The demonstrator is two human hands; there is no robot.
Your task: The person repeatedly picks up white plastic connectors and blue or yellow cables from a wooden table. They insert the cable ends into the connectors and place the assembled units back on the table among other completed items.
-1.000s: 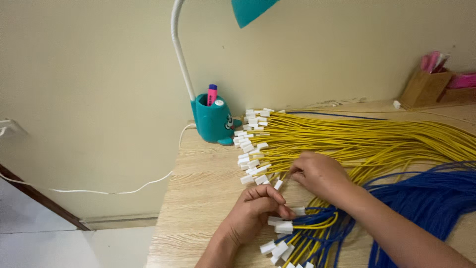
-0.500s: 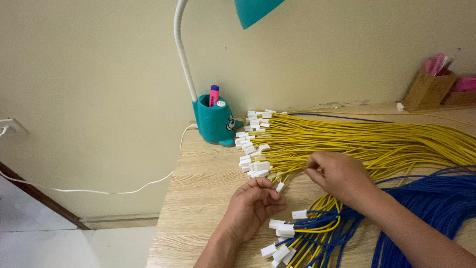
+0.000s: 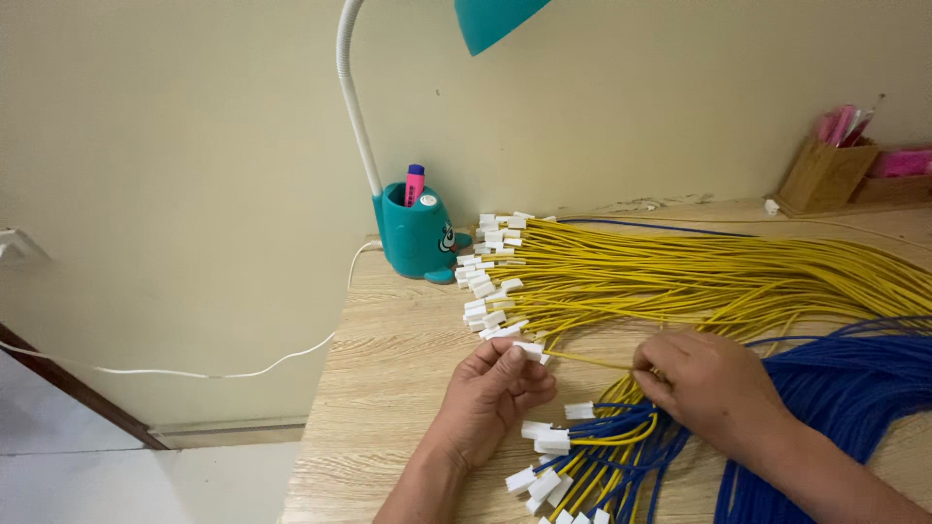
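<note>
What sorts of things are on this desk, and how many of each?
Yellow wire bundles: 1
Mixed blue-and-yellow wire bundles: 1
Blue wire bundles: 1
Teal desk lamps: 1
Wooden pen holders: 1
Total: 5
The left hand and right hand hold a single yellow wire.

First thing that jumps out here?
The big fan of yellow wires tipped with white connectors, spread across the wooden table. In front, the left hand and right hand stretch one yellow wire between them. A teal lamp base stands behind.
</note>
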